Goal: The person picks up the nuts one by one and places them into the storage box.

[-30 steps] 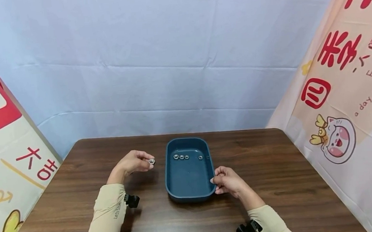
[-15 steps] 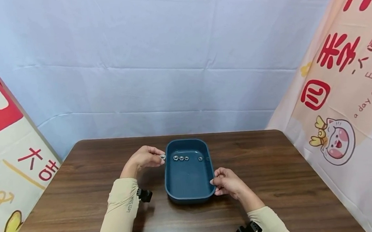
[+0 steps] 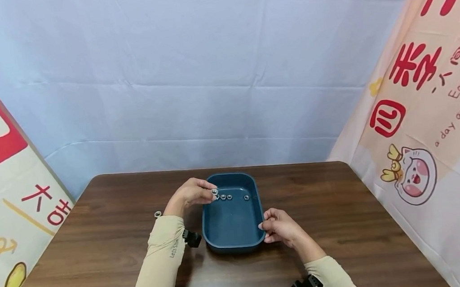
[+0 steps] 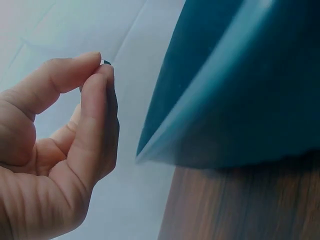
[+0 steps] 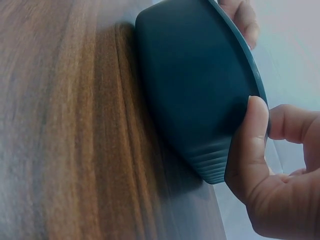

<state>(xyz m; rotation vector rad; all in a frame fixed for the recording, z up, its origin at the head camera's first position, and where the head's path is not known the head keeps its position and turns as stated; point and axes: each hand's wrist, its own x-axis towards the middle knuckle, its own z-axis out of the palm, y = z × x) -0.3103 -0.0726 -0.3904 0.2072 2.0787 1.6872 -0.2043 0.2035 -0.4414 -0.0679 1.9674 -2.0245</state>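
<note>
My left hand [image 3: 193, 193] pinches a metal nut [image 3: 215, 192] between thumb and fingertips, over the left side of a dark blue rectangular tray [image 3: 232, 226]. In the left wrist view only a sliver of that nut [image 4: 107, 62] shows between the fingertips. Inside the tray, near its far end, lie several small nuts [image 3: 223, 197]; the leftmost is partly hidden by the held one. My right hand [image 3: 281, 226] grips the tray's right rim near the front corner, and the right wrist view shows thumb and finger [image 5: 257, 120] on either side of the rim.
Another nut [image 3: 157, 214] lies on the brown wooden table [image 3: 323, 199], left of my left wrist. A pale cloth [image 3: 193, 83] hangs behind the table. Printed banners [image 3: 411, 174] stand at both sides.
My left hand has moved right with the nut, from the table left of the tray to over its left side. A nut on the table has come into view. The right hand stays on the rim.
</note>
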